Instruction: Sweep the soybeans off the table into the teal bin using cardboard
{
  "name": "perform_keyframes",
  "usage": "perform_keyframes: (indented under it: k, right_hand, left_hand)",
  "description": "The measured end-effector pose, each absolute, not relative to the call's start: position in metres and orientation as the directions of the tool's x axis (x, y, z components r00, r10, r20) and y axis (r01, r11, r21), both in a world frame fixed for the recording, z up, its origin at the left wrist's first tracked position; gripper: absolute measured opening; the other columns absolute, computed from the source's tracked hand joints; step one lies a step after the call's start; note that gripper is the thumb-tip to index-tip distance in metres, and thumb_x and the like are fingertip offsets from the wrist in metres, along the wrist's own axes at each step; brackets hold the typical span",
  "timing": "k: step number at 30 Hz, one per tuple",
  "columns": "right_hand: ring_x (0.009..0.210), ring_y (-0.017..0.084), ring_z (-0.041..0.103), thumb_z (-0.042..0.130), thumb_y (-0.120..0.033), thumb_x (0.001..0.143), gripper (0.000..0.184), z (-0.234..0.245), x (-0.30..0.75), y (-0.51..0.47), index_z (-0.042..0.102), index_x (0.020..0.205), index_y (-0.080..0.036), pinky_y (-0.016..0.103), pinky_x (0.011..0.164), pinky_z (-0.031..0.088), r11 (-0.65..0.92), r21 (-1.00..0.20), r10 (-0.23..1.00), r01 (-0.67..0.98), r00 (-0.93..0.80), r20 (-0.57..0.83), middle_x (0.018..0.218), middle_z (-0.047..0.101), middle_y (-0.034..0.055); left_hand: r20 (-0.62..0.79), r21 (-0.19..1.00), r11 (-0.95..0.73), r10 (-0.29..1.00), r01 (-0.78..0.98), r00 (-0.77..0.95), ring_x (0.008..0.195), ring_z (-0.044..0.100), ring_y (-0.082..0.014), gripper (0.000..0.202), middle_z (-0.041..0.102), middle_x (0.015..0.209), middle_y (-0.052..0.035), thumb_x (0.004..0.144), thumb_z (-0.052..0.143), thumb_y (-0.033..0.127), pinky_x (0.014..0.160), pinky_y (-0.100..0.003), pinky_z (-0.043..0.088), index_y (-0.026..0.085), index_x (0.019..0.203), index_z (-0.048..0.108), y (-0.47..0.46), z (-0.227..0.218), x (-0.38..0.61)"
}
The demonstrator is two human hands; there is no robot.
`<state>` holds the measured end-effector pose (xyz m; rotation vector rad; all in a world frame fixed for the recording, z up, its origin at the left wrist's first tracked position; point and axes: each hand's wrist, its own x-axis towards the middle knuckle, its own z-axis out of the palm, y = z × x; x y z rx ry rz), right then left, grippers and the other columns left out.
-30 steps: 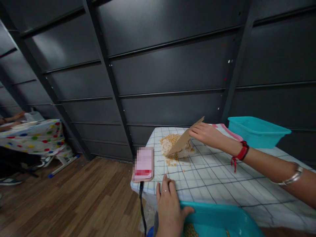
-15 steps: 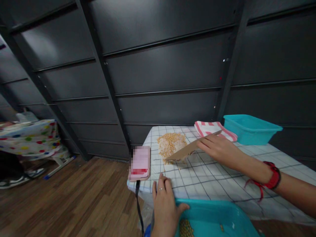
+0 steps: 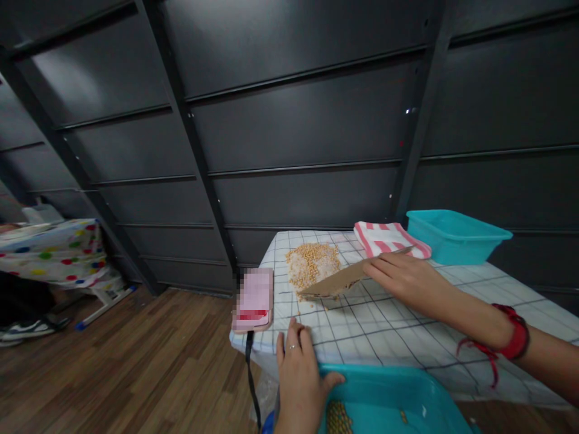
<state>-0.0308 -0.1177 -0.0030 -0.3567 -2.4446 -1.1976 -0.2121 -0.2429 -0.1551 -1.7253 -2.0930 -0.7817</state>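
My right hand (image 3: 400, 274) grips the far right end of a piece of brown cardboard (image 3: 337, 282). The cardboard is tilted, its lower left edge against a pile of yellow soybeans (image 3: 315, 253) mixed with white grains (image 3: 296, 265) that look like rice. A few loose soybeans lie on the cloth in front of it. My left hand (image 3: 298, 374) lies over the left corner of a near teal tub (image 3: 375, 375), fingers stretched forward towards the table and thumb by the rim. Greenish-brown beans (image 3: 338, 417) lie in the tub's left part.
A checked white cloth (image 3: 353, 334) covers the table. A pink phone (image 3: 254, 295) with a black strap (image 3: 251, 374) lies at its left edge. Behind are a folded red-and-white towel (image 3: 384, 236) and another teal tub (image 3: 456, 238). Far left, a person's shoe (image 3: 31, 328) shows beside a dotted tablecloth (image 3: 54, 253).
My right hand and the cardboard have shifted slightly, the cardboard's broad face now more tilted, its right end a little farther right. My left hand stays at the tub. The whole view shifts slightly.
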Motion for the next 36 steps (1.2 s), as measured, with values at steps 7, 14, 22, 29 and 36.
perform_keyframes:
  k: [7, 14, 22, 29, 36]
  right_hand:
    - [0.07, 0.017, 0.059, 0.037, 0.001, 0.078, 0.025, -0.011, -0.031, -0.119, 0.057, 0.087, -0.012, 0.027, 0.055, 0.043, 0.642, 0.693, 0.019, 0.33, -0.91, 0.415, 0.074, 0.063, 0.0069]
    - [0.069, 0.017, 0.059, 0.034, 0.001, 0.079, 0.027, -0.003, -0.018, -0.123, 0.057, 0.084, -0.014, 0.028, 0.057, 0.045, 0.606, 0.706, 0.019, 0.366, -0.894, 0.448, 0.079, 0.065, 0.0088]
    - [0.071, 0.018, 0.059, 0.036, 0.002, 0.077, 0.027, -0.014, -0.029, -0.117, 0.057, 0.087, -0.012, 0.028, 0.058, 0.045, 0.64, 0.686, 0.037, 0.345, -0.906, 0.421, 0.077, 0.064, 0.0076]
    - [0.066, 0.017, 0.058, 0.034, 0.002, 0.078, 0.027, -0.003, -0.019, -0.129, 0.056, 0.081, -0.014, 0.028, 0.056, 0.044, 0.61, 0.699, 0.028, 0.374, -0.891, 0.452, 0.075, 0.064, 0.0084]
    - [0.067, 0.017, 0.058, 0.038, 0.002, 0.077, 0.026, -0.007, -0.032, -0.124, 0.056, 0.088, -0.013, 0.028, 0.056, 0.043, 0.619, 0.691, 0.072, 0.373, -0.903, 0.423, 0.076, 0.064, 0.0073]
  left_hand:
    - [0.561, 0.21, 0.112, 0.8, 0.971, -0.214, 0.111, 0.048, -0.0373, 0.086, 0.055, 0.111, -0.019, 0.034, 0.083, 0.039, 0.091, -0.058, 0.039, 0.013, 0.105, 0.043, -0.242, -0.154, -0.211]
    - [0.572, 0.178, 0.121, 0.795, 0.977, -0.203, 0.108, 0.051, -0.0363, 0.087, 0.056, 0.109, -0.0183, 0.032, 0.084, 0.04, 0.088, -0.057, 0.041, 0.012, 0.103, 0.043, -0.243, -0.151, -0.211]
    - [0.549, 0.195, 0.134, 0.806, 0.972, -0.221, 0.112, 0.047, -0.0349, 0.078, 0.054, 0.113, -0.0168, 0.041, 0.08, 0.038, 0.09, -0.057, 0.038, 0.015, 0.105, 0.042, -0.244, -0.151, -0.21]
    - [0.536, 0.232, 0.125, 0.811, 0.965, -0.234, 0.114, 0.046, -0.0355, 0.072, 0.053, 0.114, -0.0168, 0.047, 0.077, 0.036, 0.091, -0.058, 0.036, 0.015, 0.105, 0.041, -0.244, -0.15, -0.211]
    - [0.535, 0.245, 0.114, 0.812, 0.963, -0.233, 0.113, 0.046, -0.0364, 0.074, 0.053, 0.113, -0.0174, 0.045, 0.079, 0.036, 0.091, -0.059, 0.037, 0.017, 0.104, 0.039, -0.244, -0.15, -0.21]
